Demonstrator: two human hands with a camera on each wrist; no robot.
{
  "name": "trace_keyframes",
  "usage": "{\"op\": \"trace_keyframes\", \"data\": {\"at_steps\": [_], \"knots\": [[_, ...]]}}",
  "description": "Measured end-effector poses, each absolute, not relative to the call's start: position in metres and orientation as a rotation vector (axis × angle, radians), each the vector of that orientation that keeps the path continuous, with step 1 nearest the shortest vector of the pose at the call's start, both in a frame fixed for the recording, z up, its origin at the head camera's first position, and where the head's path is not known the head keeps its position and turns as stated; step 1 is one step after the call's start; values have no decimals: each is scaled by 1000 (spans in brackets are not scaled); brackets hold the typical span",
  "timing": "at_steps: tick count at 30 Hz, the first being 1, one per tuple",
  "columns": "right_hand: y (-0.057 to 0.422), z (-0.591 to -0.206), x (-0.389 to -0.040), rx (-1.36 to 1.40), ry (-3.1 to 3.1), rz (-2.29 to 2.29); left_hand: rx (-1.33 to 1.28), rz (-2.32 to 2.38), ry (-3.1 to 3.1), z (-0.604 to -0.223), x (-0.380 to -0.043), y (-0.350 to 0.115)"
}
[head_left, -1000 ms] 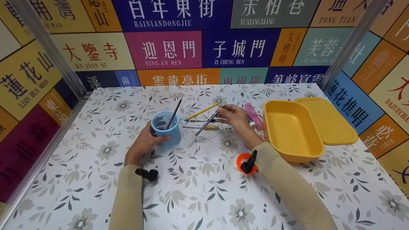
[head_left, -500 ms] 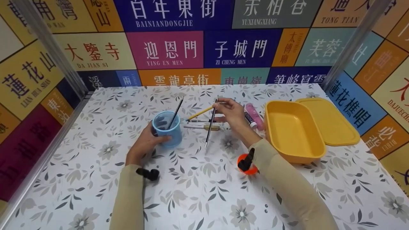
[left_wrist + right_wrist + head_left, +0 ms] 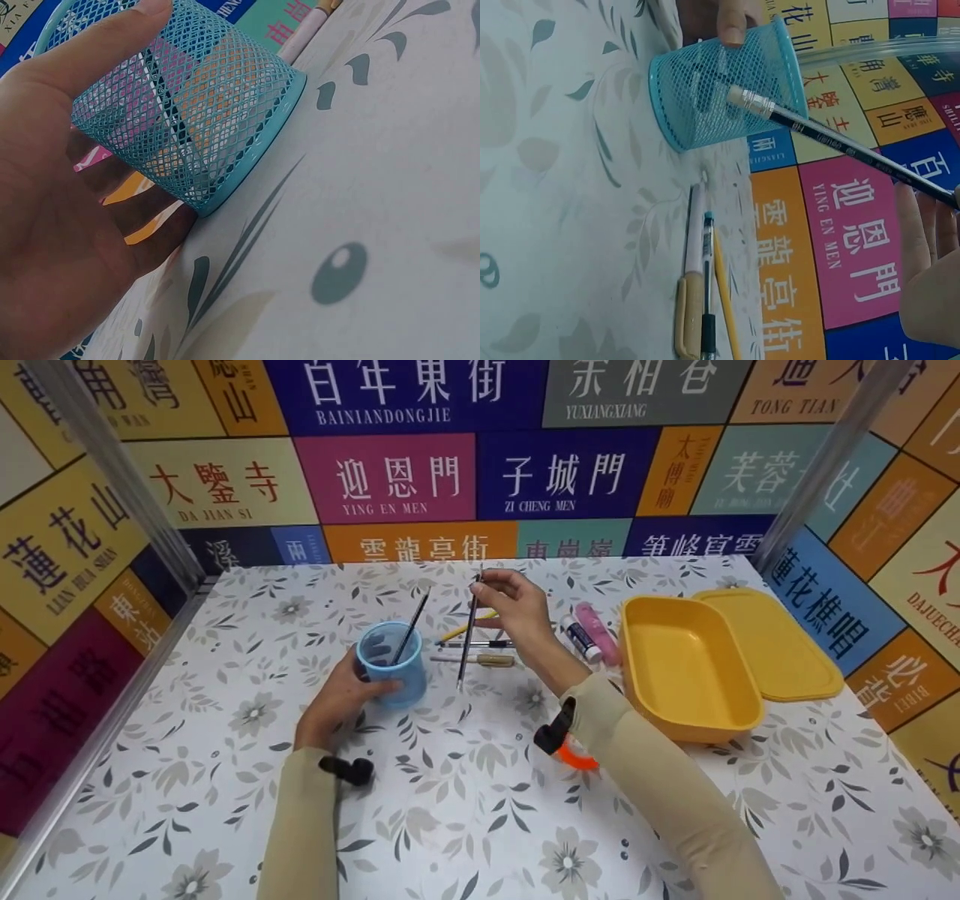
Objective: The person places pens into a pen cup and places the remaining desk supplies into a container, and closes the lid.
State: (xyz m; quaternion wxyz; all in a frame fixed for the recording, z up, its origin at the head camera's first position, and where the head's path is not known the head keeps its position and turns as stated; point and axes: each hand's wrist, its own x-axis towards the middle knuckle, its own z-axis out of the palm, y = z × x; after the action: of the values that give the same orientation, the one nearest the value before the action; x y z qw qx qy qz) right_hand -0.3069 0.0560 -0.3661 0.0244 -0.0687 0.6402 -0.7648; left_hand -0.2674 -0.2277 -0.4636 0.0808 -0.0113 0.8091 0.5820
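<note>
My left hand (image 3: 341,690) grips a light-blue mesh pen cup (image 3: 406,684) that stands upright on the table, thumb across its near side. One dark pencil (image 3: 415,624) leans inside, its top above the rim. My right hand (image 3: 516,601) pinches a dark pencil (image 3: 847,150) near its upper end. Its white eraser (image 3: 744,97) points downward, to the right of the cup in the head view. Under that hand lie a yellow pencil (image 3: 459,634), a clear pen with a black grip (image 3: 496,644) and a pale pen with a gold cap (image 3: 495,660).
A glue stick (image 3: 583,640) and a pink object (image 3: 597,630) lie right of my right hand. Beyond them stands an open yellow box (image 3: 694,727), its lid (image 3: 795,660) lying beside it. An orange ring (image 3: 579,757) is partly hidden under my right wrist. Printed walls (image 3: 405,476) enclose the table.
My right hand has lifted the dark pencil off the group of pens and carried it left, towards the cup, turning it more upright. The glue stick has come into view. My left hand stays put.
</note>
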Motion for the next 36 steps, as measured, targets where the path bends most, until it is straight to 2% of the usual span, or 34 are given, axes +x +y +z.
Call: {"op": "trace_keyframes", "data": {"at_steps": [6, 16, 36], "knots": [[43, -358, -304, -270, 1922, -2440, -14, 1747, 2411, -460, -265, -227], [27, -353, -305, -201, 1836, -2568, -60, 1755, 2415, -461, -267, -227], [7, -371, -299, -197, 1541, -2906, -33, 1654, 2496, -462, -267, -228]]}}
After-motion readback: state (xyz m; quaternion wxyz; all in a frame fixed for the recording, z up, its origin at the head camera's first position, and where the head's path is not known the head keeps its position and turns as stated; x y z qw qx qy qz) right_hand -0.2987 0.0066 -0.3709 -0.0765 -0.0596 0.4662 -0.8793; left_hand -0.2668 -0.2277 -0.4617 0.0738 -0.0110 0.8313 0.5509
